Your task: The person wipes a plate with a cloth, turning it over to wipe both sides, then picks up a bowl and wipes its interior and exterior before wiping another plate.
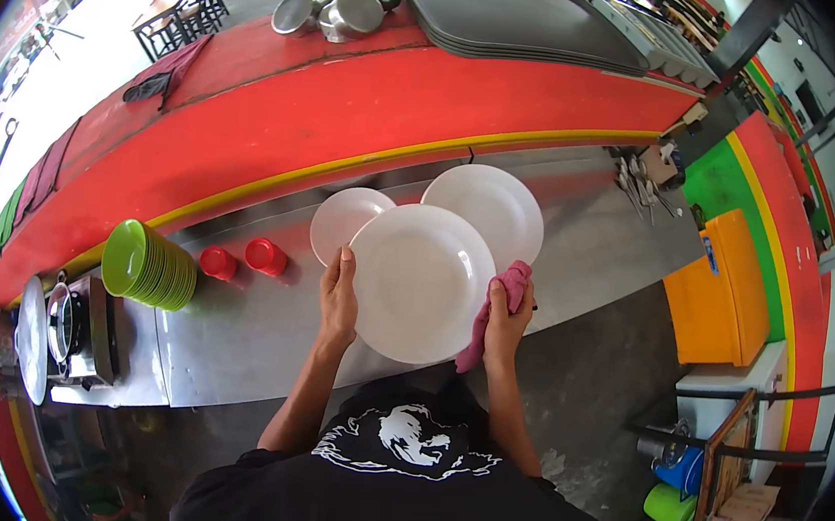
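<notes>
Head view: nearest the wearer, a round white plate (pixel 420 283) is held up before the chest, its face tilted toward the camera and lifted clear of everything below. It is gripped at opposite rims. The left hand (pixel 338 301) is closed on the left edge, and the right hand (pixel 505 327) is closed on the right edge with a pink cloth (pixel 515 275) pinched between palm and rim, its tail hanging beside the wrist. Such a two-sided grip appears meant to keep the plate steady while the cloth is kept against it.

Just beyond, on the brushed steel surface (pixel 259 336), a small white plate (pixel 339 221) and a larger white plate (pixel 493 206) are laid flat side by side, seemingly within easy reach. To the left, two red plastic cups (pixel 242 259) are set near a stack of lime-green plastic plates (pixel 146 265).

Farther off, a red counter ledge with a yellow stripe (pixel 352 104) is seen, and on top of it shiny steel bowls (pixel 346 8) and stacked dark trays (pixel 522 14) are stored out of the way.
</notes>
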